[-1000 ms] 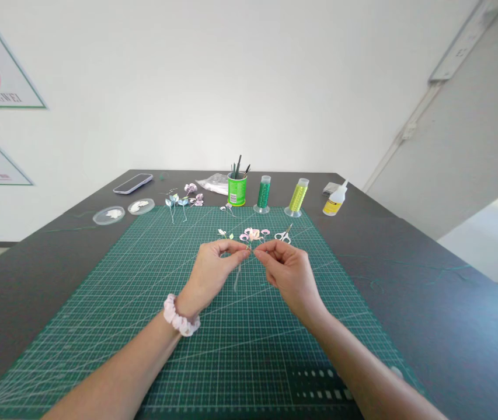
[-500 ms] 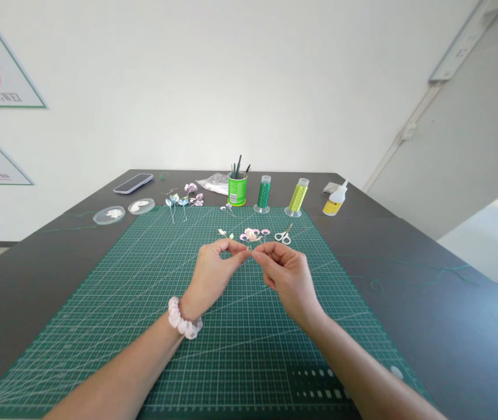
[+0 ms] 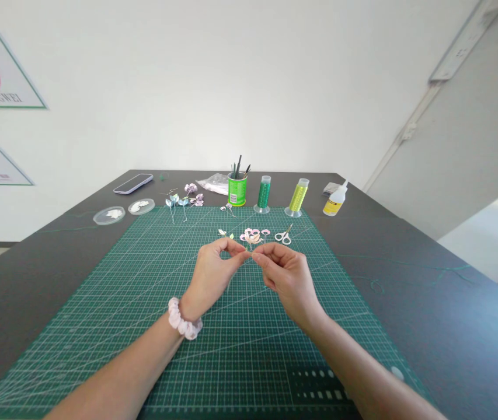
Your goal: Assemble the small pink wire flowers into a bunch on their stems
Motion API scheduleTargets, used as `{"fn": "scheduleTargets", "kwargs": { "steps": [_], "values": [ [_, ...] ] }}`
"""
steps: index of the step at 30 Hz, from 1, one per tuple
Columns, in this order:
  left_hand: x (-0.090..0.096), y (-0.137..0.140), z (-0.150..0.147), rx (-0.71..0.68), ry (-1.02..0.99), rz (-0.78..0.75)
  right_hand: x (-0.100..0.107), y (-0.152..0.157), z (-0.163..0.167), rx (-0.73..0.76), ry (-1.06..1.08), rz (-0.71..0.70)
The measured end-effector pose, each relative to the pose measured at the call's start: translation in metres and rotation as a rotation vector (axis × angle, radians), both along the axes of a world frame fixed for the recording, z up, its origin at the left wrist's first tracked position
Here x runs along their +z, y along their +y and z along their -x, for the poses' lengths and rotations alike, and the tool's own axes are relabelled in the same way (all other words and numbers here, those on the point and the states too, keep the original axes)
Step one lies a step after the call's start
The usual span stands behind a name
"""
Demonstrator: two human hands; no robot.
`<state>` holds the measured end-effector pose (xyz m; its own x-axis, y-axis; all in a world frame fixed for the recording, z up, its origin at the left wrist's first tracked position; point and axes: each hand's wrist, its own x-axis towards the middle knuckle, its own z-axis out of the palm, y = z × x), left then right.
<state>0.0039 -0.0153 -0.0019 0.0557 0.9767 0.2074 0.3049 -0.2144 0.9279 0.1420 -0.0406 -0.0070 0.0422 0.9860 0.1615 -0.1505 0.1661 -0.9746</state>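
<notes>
Over the green cutting mat (image 3: 213, 350), my left hand (image 3: 214, 265) and my right hand (image 3: 287, 277) are both closed in a pinch, their fingertips meeting. A small pale peach artificial flower (image 3: 254, 237) stands just above the fingertips, its thin stem running down between them. Both pinches are at this stem; any thread there is too fine to make out. Pink round petals (image 3: 265, 232) show right behind the flower. White-handled scissors (image 3: 282, 237) lie to the right of them, and a small white petal piece (image 3: 222, 232) is to the left.
Behind the mat stand a green can of tools (image 3: 237, 190), a dark green thread spool (image 3: 264, 193), a yellow-green spool (image 3: 298, 196) and a glue bottle (image 3: 334, 202). Wired blue leaves (image 3: 183, 202), shallow dishes (image 3: 109, 216) and a phone (image 3: 133, 184) are at the left.
The peach flower above my fingertips has turned slightly and shows more openly. Both hands keep nearly the same place and pinch.
</notes>
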Motion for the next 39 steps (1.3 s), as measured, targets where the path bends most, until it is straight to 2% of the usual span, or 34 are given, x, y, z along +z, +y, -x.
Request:
{"fn": "scheduleTargets", "kwargs": {
  "steps": [15, 29, 39],
  "values": [
    [-0.0022, 0.0006, 0.0012, 0.000, -0.018, -0.006, -0.0022, 0.0009, -0.0021, 0.011, 0.011, 0.023],
    [0.0043, -0.0013, -0.0007, 0.027, 0.040, -0.027, 0.0009, -0.0019, 0.0006, 0.051, -0.051, -0.017],
    [0.0008, -0.0004, 0.0000, 0.011, -0.023, -0.017, -0.0013, 0.0002, -0.0028, 0.033, -0.094, -0.005]
  ]
}}
